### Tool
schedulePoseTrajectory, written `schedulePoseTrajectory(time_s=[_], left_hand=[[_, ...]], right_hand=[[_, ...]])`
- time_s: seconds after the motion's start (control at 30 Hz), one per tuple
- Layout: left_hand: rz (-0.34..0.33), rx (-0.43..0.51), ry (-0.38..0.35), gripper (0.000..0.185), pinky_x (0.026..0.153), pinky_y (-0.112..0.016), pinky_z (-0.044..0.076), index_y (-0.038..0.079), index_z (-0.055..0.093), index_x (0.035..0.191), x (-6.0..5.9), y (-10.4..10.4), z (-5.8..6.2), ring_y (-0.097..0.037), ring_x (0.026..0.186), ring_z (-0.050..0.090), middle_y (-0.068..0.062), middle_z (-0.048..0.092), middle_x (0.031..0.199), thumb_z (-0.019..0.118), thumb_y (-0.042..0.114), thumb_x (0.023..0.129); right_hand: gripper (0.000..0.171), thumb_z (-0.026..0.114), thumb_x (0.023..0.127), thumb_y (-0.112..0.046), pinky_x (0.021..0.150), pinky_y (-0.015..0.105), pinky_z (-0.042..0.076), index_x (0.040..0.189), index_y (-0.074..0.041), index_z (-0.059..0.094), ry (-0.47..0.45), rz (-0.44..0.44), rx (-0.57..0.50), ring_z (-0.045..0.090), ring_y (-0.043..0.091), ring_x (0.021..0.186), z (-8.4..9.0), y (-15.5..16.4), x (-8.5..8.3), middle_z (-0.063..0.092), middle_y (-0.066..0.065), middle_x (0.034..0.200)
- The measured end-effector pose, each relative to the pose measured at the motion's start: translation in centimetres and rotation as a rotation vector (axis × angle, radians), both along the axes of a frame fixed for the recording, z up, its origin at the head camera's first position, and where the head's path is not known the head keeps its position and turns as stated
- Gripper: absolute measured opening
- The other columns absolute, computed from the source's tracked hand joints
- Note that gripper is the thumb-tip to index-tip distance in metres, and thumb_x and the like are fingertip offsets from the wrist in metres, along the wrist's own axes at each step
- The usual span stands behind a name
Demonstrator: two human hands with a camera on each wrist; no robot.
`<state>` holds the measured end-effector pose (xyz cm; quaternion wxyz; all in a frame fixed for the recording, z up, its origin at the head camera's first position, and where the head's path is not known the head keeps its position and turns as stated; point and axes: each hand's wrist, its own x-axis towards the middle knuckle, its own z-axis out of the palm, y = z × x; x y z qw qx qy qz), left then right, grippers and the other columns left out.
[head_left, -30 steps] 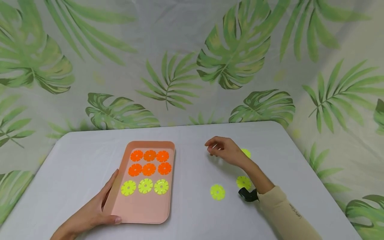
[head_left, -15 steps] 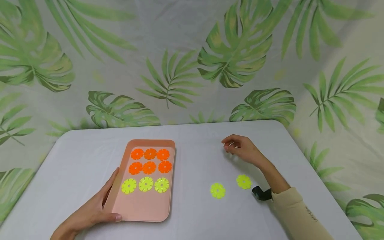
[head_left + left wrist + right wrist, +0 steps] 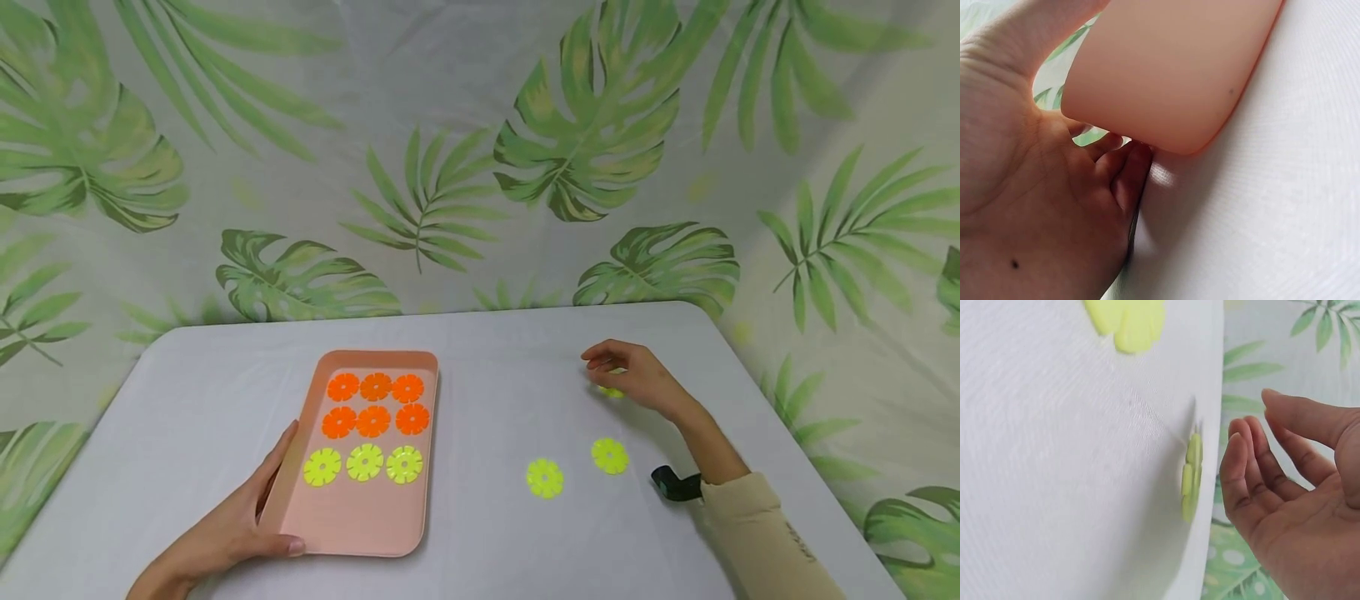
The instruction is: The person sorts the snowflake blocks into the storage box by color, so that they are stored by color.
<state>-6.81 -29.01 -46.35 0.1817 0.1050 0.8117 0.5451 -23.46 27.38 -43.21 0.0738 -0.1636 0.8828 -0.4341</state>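
My left hand [image 3: 228, 529] grips the near left corner of a pink rectangular tray [image 3: 360, 529], its thumb at the front edge and fingers along the side; in the left wrist view the tray's outer wall [image 3: 1166, 81] sits between thumb and fingers. Inside the tray lie two rows of notched orange plastic discs [image 3: 372, 422] and a row of three yellow-green ones [image 3: 364, 462]. On the right, my right hand [image 3: 645, 382] hovers over a yellow-green disc [image 3: 612, 392], partly hidden behind it. The right wrist view has that disc [image 3: 1191, 478] apart from the loosely bent, bare fingertips.
Two more yellow-green discs, one nearer the middle [image 3: 544, 478] and one to its right [image 3: 610, 456], lie on the white tabletop [image 3: 480, 400]. A black device [image 3: 675, 483] sits at my right wrist. A leaf-patterned cloth [image 3: 450, 167] hangs behind the table.
My right hand has moved rightward across the table, passing in front of the far yellow-green disc and now partly covering it. My left hand and the tray have stayed put.
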Motion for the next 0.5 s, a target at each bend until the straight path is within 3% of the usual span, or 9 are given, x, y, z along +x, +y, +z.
schedulePoseTrajectory(time_s=[0.3,0.5], left_hand=[[-0.012,-0.013,0.062,0.128,0.098,-0.007,0.035,0.04,-0.004,0.167,0.0,-0.2,-0.2,0.015,0.132,0.037,-0.022,0.007,0.174,0.086,0.012,0.08],[-0.002,-0.021,0.049,0.128,0.098,-0.006,0.035,0.041,-0.004,0.167,0.0,-0.1,-0.1,0.016,0.132,0.036,-0.02,0.005,0.174,0.086,0.013,0.081]], right_hand=[[0.041,0.078,0.093,-0.01,0.086,0.02,0.05,0.131,-0.003,0.066,-0.003,-0.048,0.063,0.066,0.033,0.113,-0.6,1.8,-0.2,0.071,0.019,0.123],[0.046,0.08,0.089,-0.008,0.085,0.019,0.051,0.133,-0.002,0.066,-0.013,-0.061,0.071,0.064,0.034,0.115,-0.7,2.6,-0.4,0.07,0.02,0.127]])
